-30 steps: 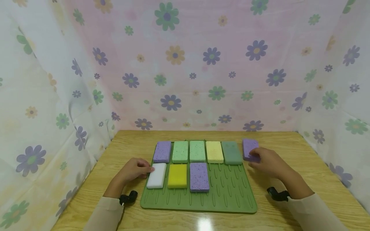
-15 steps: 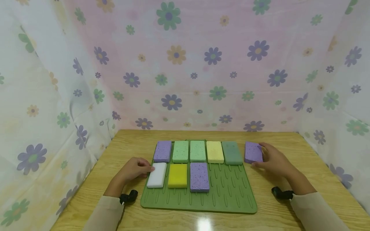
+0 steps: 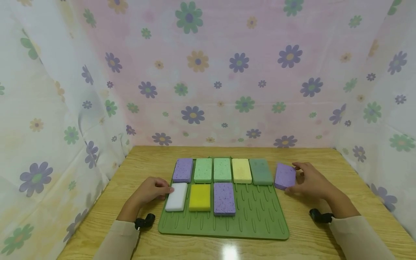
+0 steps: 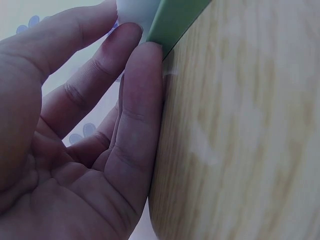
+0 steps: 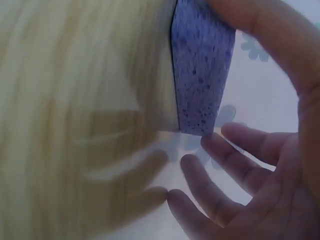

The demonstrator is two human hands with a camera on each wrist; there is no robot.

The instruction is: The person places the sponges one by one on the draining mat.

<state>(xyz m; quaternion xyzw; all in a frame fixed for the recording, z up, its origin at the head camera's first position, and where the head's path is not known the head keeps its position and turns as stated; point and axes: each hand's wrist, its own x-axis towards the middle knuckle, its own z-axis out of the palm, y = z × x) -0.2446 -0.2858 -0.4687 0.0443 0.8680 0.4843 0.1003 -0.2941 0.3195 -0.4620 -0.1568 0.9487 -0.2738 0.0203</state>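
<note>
In the head view my right hand (image 3: 310,182) grips a purple speckled sponge (image 3: 285,176) to the right of the green ridged mat (image 3: 224,229). The thumb is at its near end and a fingertip at its far corner. The right wrist view shows the same sponge (image 5: 200,70) between thumb and fingertip, the other fingers spread and loosely bent. At the mat's left edge, my left hand (image 3: 150,189) rests with loosely curled fingers, one fingertip against a white block-shaped sponge (image 3: 176,197). In the left wrist view its fingertips (image 4: 142,60) lie right at the mat's edge.
Several sponges line the mat's back: purple (image 3: 182,170), two pale green, pale yellow (image 3: 241,170) and dark green (image 3: 261,172). In front lie a yellow sponge (image 3: 199,197) and a purple sponge (image 3: 224,198). Flowered cloth (image 3: 224,72) walls surround the wooden table (image 3: 143,159).
The right hand has drawn the purple sponge slightly right and toward the front, away from the dark green sponge; its grip shifted to the sponge's right side. The left hand has stayed still.
</note>
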